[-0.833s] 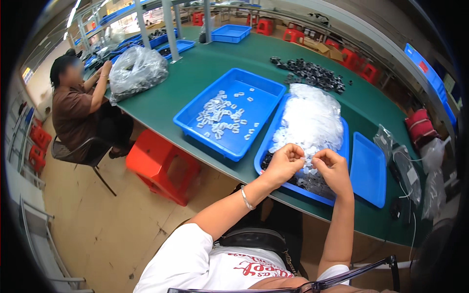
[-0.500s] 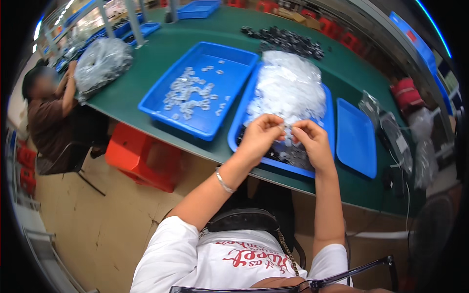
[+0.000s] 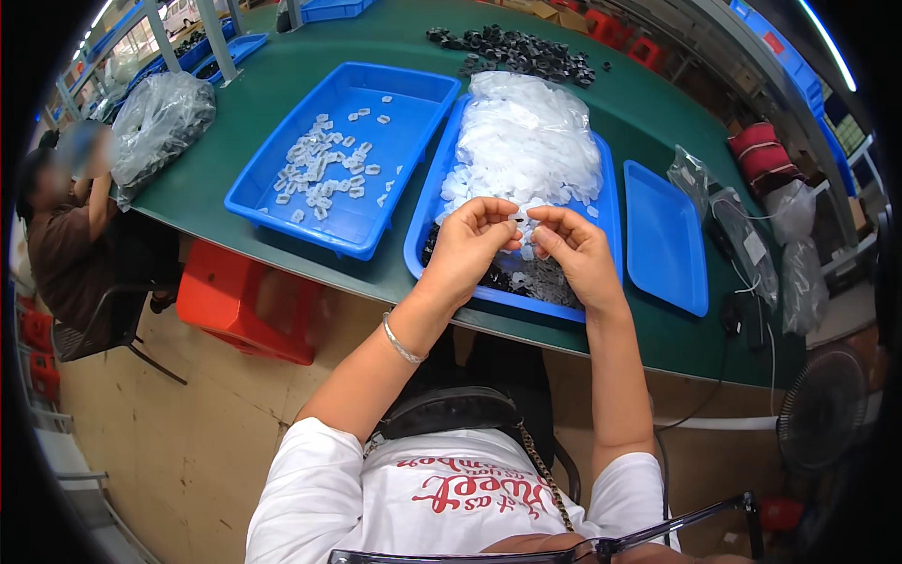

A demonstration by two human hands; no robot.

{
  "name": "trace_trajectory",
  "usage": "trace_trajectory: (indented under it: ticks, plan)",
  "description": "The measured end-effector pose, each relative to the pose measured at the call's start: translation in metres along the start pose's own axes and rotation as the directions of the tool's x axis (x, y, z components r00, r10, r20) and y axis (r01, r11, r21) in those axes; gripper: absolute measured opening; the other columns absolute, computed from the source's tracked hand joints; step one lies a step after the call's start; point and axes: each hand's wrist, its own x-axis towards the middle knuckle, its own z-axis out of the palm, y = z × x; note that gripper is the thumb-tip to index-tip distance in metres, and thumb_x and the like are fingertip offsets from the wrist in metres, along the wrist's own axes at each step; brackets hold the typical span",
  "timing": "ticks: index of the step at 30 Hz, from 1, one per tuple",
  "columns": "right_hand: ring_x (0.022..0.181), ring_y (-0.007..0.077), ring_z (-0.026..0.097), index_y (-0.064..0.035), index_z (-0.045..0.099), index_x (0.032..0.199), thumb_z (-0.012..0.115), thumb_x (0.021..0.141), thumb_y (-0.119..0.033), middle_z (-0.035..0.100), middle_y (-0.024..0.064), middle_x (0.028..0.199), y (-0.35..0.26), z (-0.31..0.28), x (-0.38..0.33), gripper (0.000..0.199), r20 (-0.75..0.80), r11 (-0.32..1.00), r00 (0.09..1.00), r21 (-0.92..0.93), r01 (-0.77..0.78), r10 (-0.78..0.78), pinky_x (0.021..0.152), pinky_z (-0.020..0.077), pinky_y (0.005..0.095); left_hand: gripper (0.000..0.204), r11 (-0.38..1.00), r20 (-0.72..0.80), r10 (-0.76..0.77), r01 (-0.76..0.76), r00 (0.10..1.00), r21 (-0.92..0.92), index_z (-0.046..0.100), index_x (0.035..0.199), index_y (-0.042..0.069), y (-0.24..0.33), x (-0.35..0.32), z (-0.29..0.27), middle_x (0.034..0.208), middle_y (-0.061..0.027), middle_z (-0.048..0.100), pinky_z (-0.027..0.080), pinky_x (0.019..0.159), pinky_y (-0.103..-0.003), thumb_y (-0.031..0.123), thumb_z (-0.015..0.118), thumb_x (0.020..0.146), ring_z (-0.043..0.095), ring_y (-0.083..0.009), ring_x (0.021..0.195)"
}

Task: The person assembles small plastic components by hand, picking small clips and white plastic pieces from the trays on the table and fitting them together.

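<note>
A green table (image 3: 376, 38) stretched across the room, its near edge curving over a pale floor (image 3: 235, 423). A red stool (image 3: 221, 296) stood by it at the left, and beyond sat a co-worker (image 3: 70, 226) in brown, next to a clear bag (image 3: 164, 122) on the table.

In front of the person, the left hand (image 3: 470, 246) and right hand (image 3: 581, 258) met over the middle tray (image 3: 611, 216), thumbs and forefingers bent toward each other in pinches, tips nearly touching. A small white piece (image 3: 522, 224) showed between the fingertips; whether one hand or both gripped it could not be told. The left wrist bore a bracelet (image 3: 402, 340).

Inside the middle tray, a bulging bag of white pieces (image 3: 526, 132) lay at the far end, with loose white ones around it and dark pieces (image 3: 540, 284) at the near end. The left tray (image 3: 413, 94) held scattered clear pieces (image 3: 324, 160). Just beside the middle tray, on its right, was a shallow blue tray (image 3: 665, 240). Black parts (image 3: 512, 52) were heaped farther back.
</note>
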Motion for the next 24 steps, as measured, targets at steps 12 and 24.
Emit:
trace_trajectory:
  ticks: [12,24]
  plan:
    - [0.082,0.0125,0.062,0.0001,0.059,0.102,0.058,0.094,-0.008,0.066,0.0071,0.091,-0.003,0.003,0.002,0.011,-0.046,0.991,0.998,0.131,0.036,-0.031,0.074,0.0496,0.0245,0.015,1.000,-0.052,0.003,-0.004,0.999,-0.012,0.058,0.101,-0.003,-0.002,0.001,0.001,0.087,-0.0075,0.063,0.054,0.071,-0.025,-0.001,0.062,0.087,0.063,-0.0135,0.076]
    - [0.080,0.0110,0.058,-0.0020,0.061,0.096,0.064,0.090,-0.013,0.062,0.0029,0.086,0.010,-0.004,0.009,0.013,0.029,0.983,0.996,0.161,-0.085,0.081,0.075,0.0473,0.0243,0.013,0.998,-0.024,0.055,-0.055,0.998,0.005,0.057,0.099,-0.002,-0.005,0.000,0.003,0.090,-0.0081,0.064,0.055,0.075,-0.024,-0.001,0.063,0.087,0.066,-0.0133,0.080]
